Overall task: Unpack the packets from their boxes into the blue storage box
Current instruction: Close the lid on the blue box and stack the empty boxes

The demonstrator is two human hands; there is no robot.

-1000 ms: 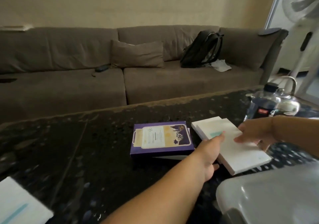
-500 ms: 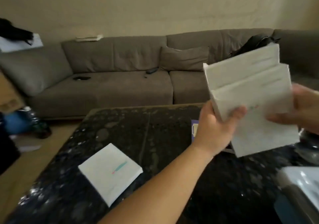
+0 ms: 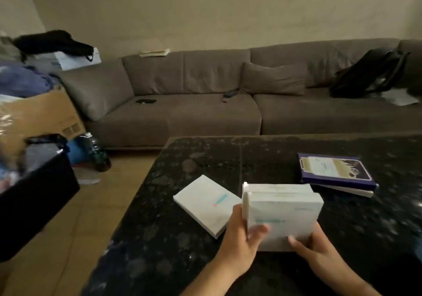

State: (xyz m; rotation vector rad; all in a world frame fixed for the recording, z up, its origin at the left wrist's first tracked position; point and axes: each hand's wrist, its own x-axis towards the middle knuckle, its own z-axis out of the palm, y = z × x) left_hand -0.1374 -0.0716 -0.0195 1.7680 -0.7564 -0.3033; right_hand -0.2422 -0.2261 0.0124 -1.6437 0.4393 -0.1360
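Left hand: the left hand [image 3: 242, 238] grips the near-left corner of the stack of two flat white cardboard boxes with teal print [image 3: 282, 213], thumb [image 3: 259, 229] laid across the front face, the other fingers hidden behind the stack.
Right hand: the right hand [image 3: 310, 246] holds the stack's lower right edge, thumb pressed on the front; the remaining fingers are out of sight underneath.
Held stack: tilted up toward the camera above the near part of the dark speckled stone table [image 3: 205, 163], the two boxes slightly offset from each other.
Other boxes: a third flat white box with a teal stripe [image 3: 205, 204] lies flat just left of the stack; a purple printed box [image 3: 335, 170] sits on another white box, farther right.
Blue storage box: not in view here, so the destination cannot be placed.
Slip risk: both grips sit at the bottom edge only, so the rear box could slide out sideways or tip away, likely if either thumb loosens.
Collision risk: lowering leftward could land the stack on the lying box and skew both.
Unpacking risk: opening one box while gripping two invites spilled packets onto the table or floor.
Change from half a second ago: the stack is lower and nearer the body, no longer raised high before the grey fabric sofa [image 3: 205, 104]; the view has swung, so the purple box shows fully and the pale container at lower right is gone from frame.
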